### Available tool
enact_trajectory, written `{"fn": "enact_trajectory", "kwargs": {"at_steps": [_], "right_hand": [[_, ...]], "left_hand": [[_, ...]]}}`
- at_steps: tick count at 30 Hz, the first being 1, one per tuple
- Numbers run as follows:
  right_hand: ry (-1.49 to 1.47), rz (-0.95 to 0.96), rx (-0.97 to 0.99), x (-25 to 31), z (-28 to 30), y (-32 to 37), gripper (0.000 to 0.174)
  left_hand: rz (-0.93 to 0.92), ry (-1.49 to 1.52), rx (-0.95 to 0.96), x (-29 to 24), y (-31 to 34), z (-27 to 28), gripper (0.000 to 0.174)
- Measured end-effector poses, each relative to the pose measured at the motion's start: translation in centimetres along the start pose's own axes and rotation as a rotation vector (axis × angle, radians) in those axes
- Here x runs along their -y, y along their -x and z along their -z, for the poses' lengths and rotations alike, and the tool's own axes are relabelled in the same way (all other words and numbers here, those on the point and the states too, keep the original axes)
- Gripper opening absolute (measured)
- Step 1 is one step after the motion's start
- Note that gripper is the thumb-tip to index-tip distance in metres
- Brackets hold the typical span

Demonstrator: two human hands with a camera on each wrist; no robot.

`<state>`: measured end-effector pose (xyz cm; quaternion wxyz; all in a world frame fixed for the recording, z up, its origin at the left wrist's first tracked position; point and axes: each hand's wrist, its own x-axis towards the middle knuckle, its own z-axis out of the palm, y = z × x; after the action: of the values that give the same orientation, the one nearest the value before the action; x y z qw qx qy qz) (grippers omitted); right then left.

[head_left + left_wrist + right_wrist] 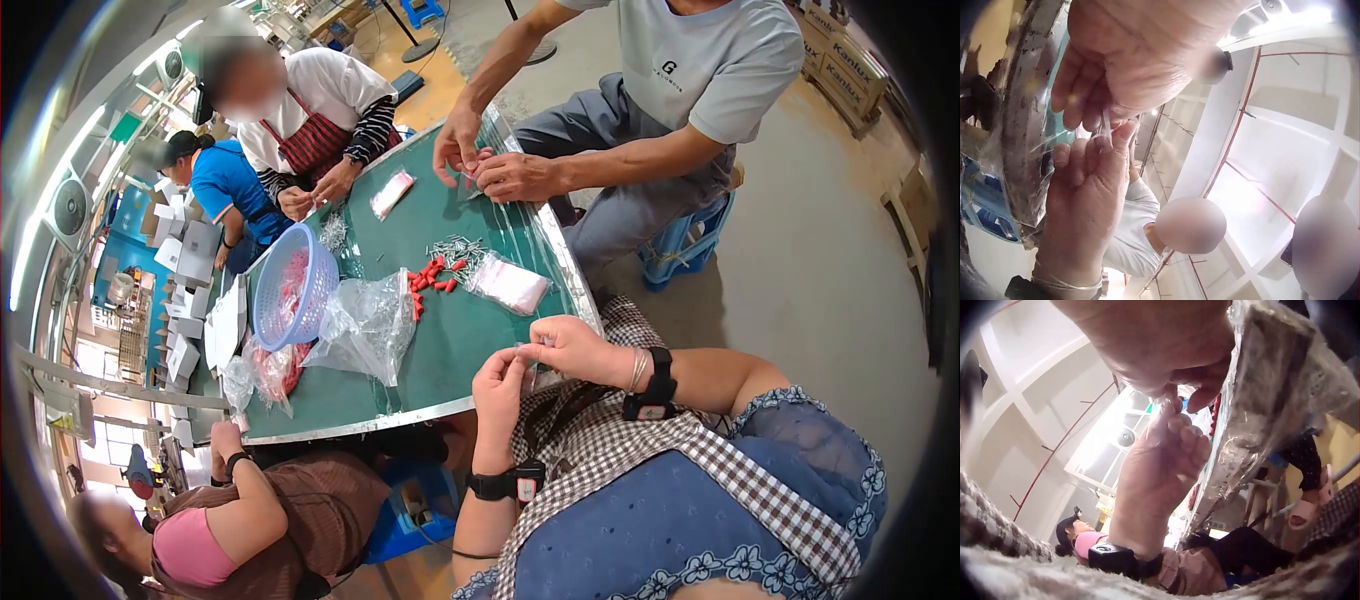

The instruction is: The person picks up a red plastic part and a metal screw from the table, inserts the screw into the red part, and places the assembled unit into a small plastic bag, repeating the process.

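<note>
Both hands meet just over the table's near edge. The left hand (497, 400) and the right hand (577, 350) pinch a small piece of clear plastic (530, 376) between thumbs and fingertips. In the left wrist view the left hand (1141, 50) is above, the right hand (1088, 194) below, and the clear plastic (1107, 130) shows between their fingertips. The right wrist view has the right hand (1154, 344) at the top, its fingertips close to those of the left hand (1157, 469). What the plastic contains cannot be made out.
On the green table (450, 345) lie red plugs (437, 272), screws (455, 250), a stack of small bags (510, 284) and a large clear bag (365, 325). A blue basket (296, 285) stands at the left. Several people sit around; one works across the near corner.
</note>
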<state>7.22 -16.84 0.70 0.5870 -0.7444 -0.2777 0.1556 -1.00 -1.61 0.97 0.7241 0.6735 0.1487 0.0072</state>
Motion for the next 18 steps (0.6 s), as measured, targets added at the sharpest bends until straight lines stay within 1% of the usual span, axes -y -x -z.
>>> {"fn": "enact_trajectory", "kwargs": {"at_steps": [1,2,3,4,6,10,11,15,18], "right_hand": [[-0.001,0.000,0.000,0.1,0.0,0.0,0.035],[-0.090,-0.034,0.040,0.2,0.1,0.0,0.034],[-0.181,-0.070,0.082,0.3,0.1,0.1,0.034],[-0.182,-0.074,0.086,0.1,0.1,0.1,0.034],[-0.481,-0.195,0.123,-0.5,0.1,0.1,0.033],[-0.483,-0.230,0.112,-1.1,0.0,0.3,0.032],[-0.499,-0.286,0.127,-0.9,0.3,0.3,0.027],[-0.503,-0.316,0.128,-0.9,0.3,0.5,0.023],[-0.467,-0.303,0.154,-0.4,0.6,0.5,0.021]], "left_hand": [[0.023,0.073,-0.034,-0.4,0.1,-0.4,0.013],[0.046,0.147,-0.069,-0.7,0.0,-0.7,0.013],[0.049,0.148,-0.073,-0.5,0.0,-0.5,0.013],[0.059,0.142,-0.068,-0.3,-0.1,-0.1,0.012],[0.070,0.136,-0.063,-0.3,-0.3,0.5,0.012],[0.056,0.093,-0.082,-0.5,-0.4,0.6,0.010],[0.043,0.062,-0.075,-0.5,-0.4,0.6,0.010],[0.012,-0.011,-0.073,-0.2,-0.4,0.9,0.009],[-0.006,-0.057,-0.077,0.0,-0.3,1.0,0.009]]}}
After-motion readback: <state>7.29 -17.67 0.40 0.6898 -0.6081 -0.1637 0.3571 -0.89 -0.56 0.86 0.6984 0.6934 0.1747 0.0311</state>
